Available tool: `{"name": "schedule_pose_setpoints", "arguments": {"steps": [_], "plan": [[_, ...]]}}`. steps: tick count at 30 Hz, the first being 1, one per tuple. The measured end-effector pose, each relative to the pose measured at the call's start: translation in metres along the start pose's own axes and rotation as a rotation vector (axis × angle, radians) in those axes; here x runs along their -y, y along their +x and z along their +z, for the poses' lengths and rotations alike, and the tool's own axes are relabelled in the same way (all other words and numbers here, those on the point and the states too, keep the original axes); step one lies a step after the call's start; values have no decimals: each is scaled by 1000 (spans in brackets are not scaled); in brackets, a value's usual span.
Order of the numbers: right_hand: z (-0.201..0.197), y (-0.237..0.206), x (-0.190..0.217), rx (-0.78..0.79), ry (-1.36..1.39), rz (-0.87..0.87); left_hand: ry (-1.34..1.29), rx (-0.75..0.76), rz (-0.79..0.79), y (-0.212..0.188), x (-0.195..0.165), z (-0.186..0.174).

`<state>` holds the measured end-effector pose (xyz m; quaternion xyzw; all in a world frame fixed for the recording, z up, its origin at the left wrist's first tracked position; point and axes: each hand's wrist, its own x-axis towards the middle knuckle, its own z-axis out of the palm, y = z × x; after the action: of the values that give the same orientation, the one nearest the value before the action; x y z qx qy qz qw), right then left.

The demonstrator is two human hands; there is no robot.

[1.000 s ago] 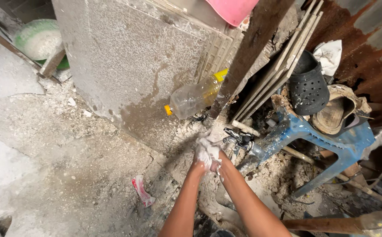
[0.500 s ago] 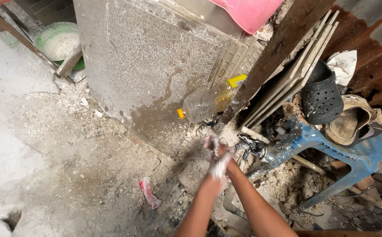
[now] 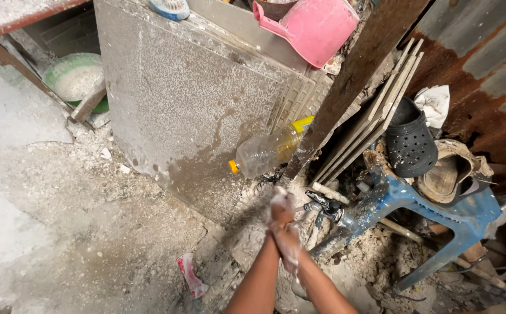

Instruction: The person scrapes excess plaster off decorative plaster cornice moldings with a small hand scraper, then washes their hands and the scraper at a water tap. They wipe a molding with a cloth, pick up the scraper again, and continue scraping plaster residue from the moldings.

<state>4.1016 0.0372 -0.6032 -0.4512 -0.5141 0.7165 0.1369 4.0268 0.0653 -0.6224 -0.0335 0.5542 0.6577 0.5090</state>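
1. Head view, looking down: my left hand (image 3: pixel 280 204) and right hand (image 3: pixel 288 247) are pressed together palm to palm, both coated in white lather. They hold nothing but each other, and the fingers are blurred.
2. Tap (image 3: pixel 324 206): a metal spout just right of my hands, near but not touching. I cannot tell whether water is running.
3. Clear plastic bottle (image 3: pixel 264 152), yellow cap and label: above my hands, lying on its side against the grey slab (image 3: pixel 189 104), apart from my grip.
4. Blue plastic stool (image 3: pixel 439 212): right of the tap, tilted, with a black clog (image 3: pixel 410 142) and a worn sandal (image 3: pixel 446 174) on top.
5. Pink jug (image 3: pixel 314 26): well above, on the slab's top edge.
6. Red-and-white wrapper (image 3: pixel 190 274): left of my forearms, on the wet rubble floor (image 3: pixel 90 232).
7. Step in hand, as I judge it: scrubbing the lather over both hands.
8. Next move calls for bringing the hands right, under the spout, and parting them to rinse; slippery fingers may fumble the tap handle.
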Motion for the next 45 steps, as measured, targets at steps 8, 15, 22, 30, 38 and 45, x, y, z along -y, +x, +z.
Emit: {"name": "schedule_pose_setpoints", "arguments": {"steps": [8, 15, 22, 30, 38, 45], "plan": [[-2, 36, 25, 55, 214, 183, 543, 178, 337, -33, 24, -36], [1, 56, 51, 220, -158, 166, 96, 41, 57, -110, 41, -18], [22, 46, 64, 192, -209, 21, -70, 142, -25, -139, 24, -15], [7, 39, 40, -30, -226, -78, -328, 148, -30, -42, 31, -9], [-10, 16, 6, 14, -728, -229, -275, 76, -182, -5, 6, -28], [-25, 22, 20, -21, -1101, -514, -72, 312, 136, -47, 11, -30]]}}
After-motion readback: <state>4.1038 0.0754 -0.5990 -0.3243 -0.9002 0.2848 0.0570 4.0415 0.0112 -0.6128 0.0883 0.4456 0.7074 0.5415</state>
